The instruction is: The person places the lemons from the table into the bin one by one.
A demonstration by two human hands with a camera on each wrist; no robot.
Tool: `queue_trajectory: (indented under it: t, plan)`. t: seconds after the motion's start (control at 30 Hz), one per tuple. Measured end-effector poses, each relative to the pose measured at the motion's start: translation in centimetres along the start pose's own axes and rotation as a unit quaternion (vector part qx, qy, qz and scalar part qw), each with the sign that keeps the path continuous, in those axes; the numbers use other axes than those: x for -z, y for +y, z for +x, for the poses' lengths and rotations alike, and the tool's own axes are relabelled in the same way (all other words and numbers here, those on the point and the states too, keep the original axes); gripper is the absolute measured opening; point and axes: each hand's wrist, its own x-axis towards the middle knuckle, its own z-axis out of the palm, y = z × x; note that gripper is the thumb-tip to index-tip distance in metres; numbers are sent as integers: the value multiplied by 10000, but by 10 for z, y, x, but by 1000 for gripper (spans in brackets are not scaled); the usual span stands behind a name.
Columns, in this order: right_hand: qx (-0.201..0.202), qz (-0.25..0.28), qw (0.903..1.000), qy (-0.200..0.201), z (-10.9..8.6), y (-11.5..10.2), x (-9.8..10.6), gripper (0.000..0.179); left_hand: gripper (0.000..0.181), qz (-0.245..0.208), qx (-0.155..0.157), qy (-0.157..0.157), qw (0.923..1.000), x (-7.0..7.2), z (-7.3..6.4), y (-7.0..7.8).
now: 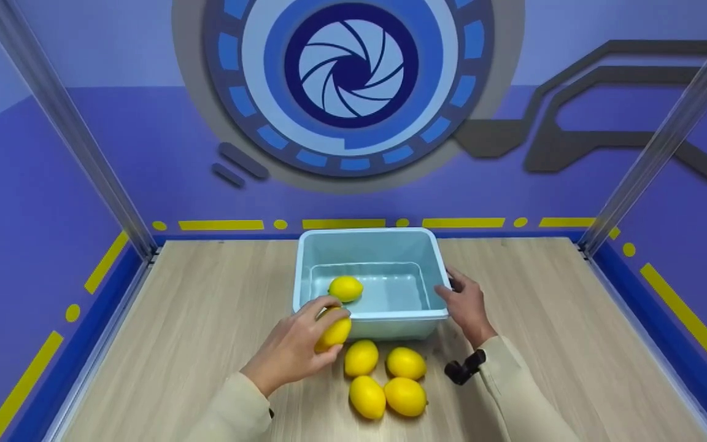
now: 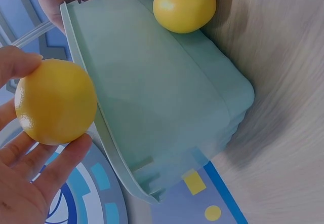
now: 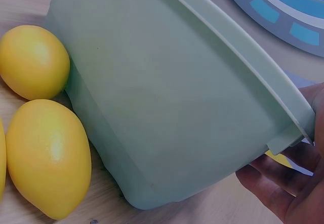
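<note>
A pale blue-green plastic bin (image 1: 366, 325) stands on the table with one lemon (image 1: 346, 288) inside, toward its left. My left hand (image 1: 295, 347) grips another lemon (image 2: 55, 102) between thumb and fingers, at the bin's near left rim. With its thumb over the rim and fingers beneath, my right hand (image 1: 467, 304) holds the bin's right side, as the right wrist view (image 3: 298, 183) also shows. Several lemons lie in a cluster just in front of the bin, among them a front-right lemon (image 1: 405, 396) and a back-left lemon (image 1: 361, 358).
The wood-grain table (image 1: 206, 294) is enclosed by purple-blue printed panels (image 1: 145, 153) at the back and sides. Metal posts (image 1: 71, 123) rise at the back corners. A black band (image 1: 465, 367) sits at the right wrist.
</note>
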Motion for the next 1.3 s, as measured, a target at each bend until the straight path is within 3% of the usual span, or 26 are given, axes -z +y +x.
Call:
queue_trajectory:
  t: [0.3, 0.93, 1.3]
  plan:
    - [317, 115, 9994, 115, 0, 4, -1, 57, 43, 22, 0, 97, 10000, 1, 0, -1]
    - [143, -50, 9998, 146, 1, 2, -2, 56, 44, 14, 137, 212, 9997, 2, 6, -3]
    - [306, 59, 9993, 229, 1, 4, -2, 55, 48, 69, 53, 519, 9986, 0, 8, -5]
